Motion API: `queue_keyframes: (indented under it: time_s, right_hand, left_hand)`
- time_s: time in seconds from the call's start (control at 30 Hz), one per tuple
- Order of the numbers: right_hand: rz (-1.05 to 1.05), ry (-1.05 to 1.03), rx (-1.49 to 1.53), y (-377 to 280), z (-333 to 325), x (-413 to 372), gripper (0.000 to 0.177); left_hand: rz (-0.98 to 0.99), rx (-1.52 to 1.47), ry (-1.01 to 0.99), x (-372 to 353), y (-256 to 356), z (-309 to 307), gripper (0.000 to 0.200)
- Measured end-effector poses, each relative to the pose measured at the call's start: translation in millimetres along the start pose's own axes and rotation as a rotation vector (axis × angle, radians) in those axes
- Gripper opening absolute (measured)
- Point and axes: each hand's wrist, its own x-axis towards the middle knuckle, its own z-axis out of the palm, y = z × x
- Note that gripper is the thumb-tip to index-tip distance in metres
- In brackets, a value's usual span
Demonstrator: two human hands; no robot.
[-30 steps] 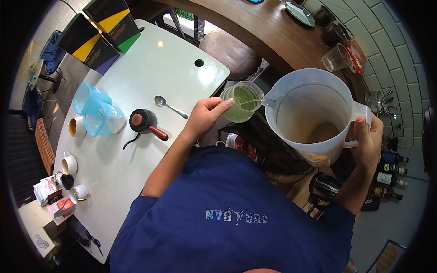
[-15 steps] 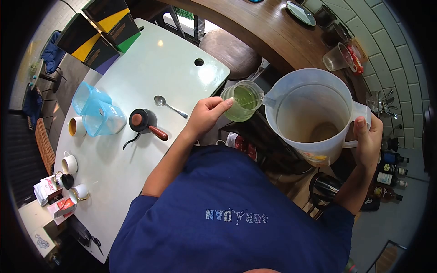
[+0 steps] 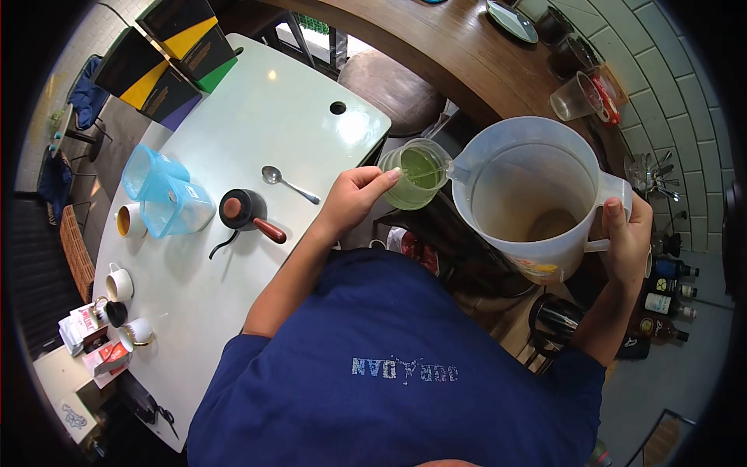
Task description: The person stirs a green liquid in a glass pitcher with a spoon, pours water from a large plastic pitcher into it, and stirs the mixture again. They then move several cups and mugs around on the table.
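My left hand (image 3: pixel 359 198) is closed on a small clear cup (image 3: pixel 411 201) with green liquid inside, thumb over its rim. Gripped by its handle in my right hand (image 3: pixel 626 237) is a large translucent plastic pitcher (image 3: pixel 498 226), tilted so its spout meets the cup's edge. A thin stream runs from the spout into the cup. Some liquid shows low inside the pitcher. To the left, a black gooseneck kettle (image 3: pixel 247 208) with a wooden handle and a metal spoon (image 3: pixel 289 185) lie on the white table (image 3: pixel 264 117).
Blue plastic containers (image 3: pixel 175 204) and white mugs (image 3: pixel 120 283) stand on the table's left side, with black boxes (image 3: pixel 167 86) at its far end. A wooden counter (image 3: pixel 436 39) holds a plastic cup (image 3: pixel 572 100) and a plate (image 3: pixel 512 21). Several bottles (image 3: pixel 661 305) stand at right.
The stream from the pitcher's spout reaches further into the cup, and the liquid's surface looks more disturbed. Both hands stay nearly where they were.
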Motion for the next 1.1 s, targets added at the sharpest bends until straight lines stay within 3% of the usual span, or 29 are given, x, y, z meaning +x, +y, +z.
queue_keyframes:
  time_s: [1.1]
  right_hand:
    - [0.025,0.01,-0.009,1,2,1,0.046]
  left_hand:
    - [0.021,0.005,0.017,0,-3,1,0.031]
